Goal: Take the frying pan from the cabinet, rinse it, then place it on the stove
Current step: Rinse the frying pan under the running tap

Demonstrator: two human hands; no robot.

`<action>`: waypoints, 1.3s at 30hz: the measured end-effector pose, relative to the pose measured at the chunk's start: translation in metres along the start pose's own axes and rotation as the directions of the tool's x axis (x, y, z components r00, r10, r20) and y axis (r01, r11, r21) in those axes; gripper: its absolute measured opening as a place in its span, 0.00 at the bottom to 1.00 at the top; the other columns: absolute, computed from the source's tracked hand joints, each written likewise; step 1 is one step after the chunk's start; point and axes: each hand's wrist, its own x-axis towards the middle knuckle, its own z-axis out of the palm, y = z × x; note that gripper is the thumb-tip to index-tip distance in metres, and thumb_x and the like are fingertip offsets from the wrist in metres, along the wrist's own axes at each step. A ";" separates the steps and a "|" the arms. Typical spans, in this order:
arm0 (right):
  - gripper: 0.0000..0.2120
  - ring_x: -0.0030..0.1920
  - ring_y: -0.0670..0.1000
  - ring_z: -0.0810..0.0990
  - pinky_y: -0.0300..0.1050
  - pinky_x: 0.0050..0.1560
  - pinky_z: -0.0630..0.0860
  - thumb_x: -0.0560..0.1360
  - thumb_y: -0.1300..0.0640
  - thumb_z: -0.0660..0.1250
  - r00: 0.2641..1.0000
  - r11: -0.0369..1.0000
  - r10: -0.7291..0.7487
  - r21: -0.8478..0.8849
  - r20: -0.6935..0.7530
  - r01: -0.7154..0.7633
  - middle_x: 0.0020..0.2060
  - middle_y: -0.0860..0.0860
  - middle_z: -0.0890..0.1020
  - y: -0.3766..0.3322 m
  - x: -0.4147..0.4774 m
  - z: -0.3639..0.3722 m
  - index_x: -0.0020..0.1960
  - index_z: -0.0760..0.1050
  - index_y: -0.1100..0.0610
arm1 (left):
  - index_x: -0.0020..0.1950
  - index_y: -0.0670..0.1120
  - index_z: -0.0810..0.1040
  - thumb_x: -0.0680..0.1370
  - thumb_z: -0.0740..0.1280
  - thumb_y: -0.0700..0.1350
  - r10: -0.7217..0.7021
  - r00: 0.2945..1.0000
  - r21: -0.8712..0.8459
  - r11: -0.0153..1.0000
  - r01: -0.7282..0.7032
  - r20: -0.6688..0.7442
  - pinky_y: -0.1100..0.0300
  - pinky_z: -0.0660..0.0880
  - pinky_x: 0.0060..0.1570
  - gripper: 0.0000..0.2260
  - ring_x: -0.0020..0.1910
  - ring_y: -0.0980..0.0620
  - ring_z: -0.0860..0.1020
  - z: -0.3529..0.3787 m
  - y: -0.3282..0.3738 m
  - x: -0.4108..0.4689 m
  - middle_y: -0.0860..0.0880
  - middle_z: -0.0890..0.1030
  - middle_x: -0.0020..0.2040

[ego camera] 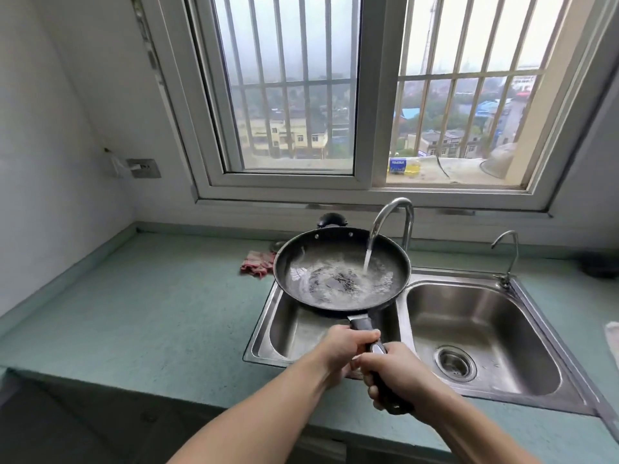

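Your head camera shows you holding the frying pan (341, 272) level above the left basin of the sink (485, 316). Your left hand (348, 349) is wrapped tight round the handle nearer the pan, and your right hand (400, 375) grips its end. Water from the faucet (395, 212) falls into the pan's right side and pools.

The frying pan (288, 258) (black, shallow, round) is held nearly level over the sink's left basin (294, 333), its handle (363, 324) pointed to 6 o'clock; foaming water (338, 279) is pooled inside.
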 end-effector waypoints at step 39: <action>0.14 0.16 0.50 0.64 0.37 0.22 0.63 0.72 0.68 0.59 0.988 0.991 0.103 -0.097 0.119 -0.092 0.19 0.56 0.70 -0.005 0.060 -0.004 0.28 0.68 0.61 | 0.38 0.42 0.78 0.75 0.70 0.39 -0.064 0.996 -0.125 0.991 0.056 -0.056 0.64 0.65 0.30 0.06 0.27 0.56 0.74 -0.038 -0.010 0.045 0.49 0.78 0.29</action>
